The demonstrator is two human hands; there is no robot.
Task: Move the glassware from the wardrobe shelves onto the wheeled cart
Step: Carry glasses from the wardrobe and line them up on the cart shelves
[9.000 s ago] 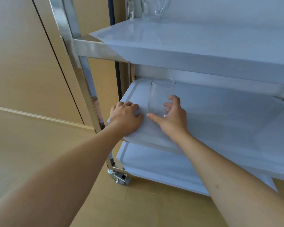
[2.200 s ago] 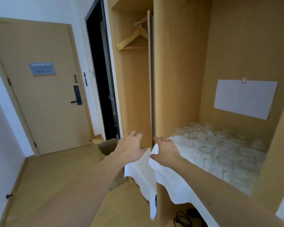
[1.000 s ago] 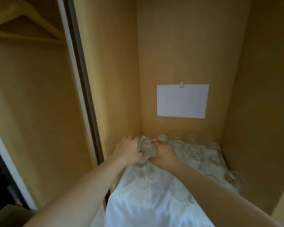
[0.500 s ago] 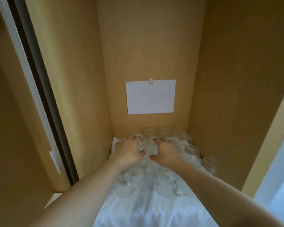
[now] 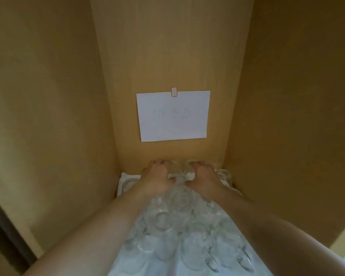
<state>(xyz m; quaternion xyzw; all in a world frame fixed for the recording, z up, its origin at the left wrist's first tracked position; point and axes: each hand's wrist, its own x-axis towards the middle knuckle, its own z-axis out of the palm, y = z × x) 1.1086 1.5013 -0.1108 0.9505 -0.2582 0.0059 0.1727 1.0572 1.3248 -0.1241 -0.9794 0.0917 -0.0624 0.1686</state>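
Since half a second ago the view has closed in on the back of the wardrobe compartment, and both hands have reached farther in, to the rear row of glassware, where before they lay over glasses nearer the middle of the shelf.

A white sheet of paper point(image 5: 173, 116), held by a small red-edged strip of tape point(image 5: 174, 92) at its top edge, hangs on the back panel at the centre of the frame. Faint pencil marks cross its middle, too pale to read.

Just below centre, the left hand point(image 5: 157, 179) and right hand point(image 5: 204, 179) lie side by side, palms down, their fingers point(image 5: 197, 164) curled over the rims of clear glasses point(image 5: 180, 173) in the back row. A glass shows between the two thumbs; whether either hand has actually closed on one I cannot tell, since the glass is clear and blurred.

More clear glass mugs point(image 5: 195, 246) stand packed together in the lower centre of the frame, under and between the forearms, several with handles showing.

All of it stands on a white cloth point(image 5: 126, 177) spread over the shelf. Light wood-grain panels point(image 5: 52, 116) enclose the compartment on the left, back and right.
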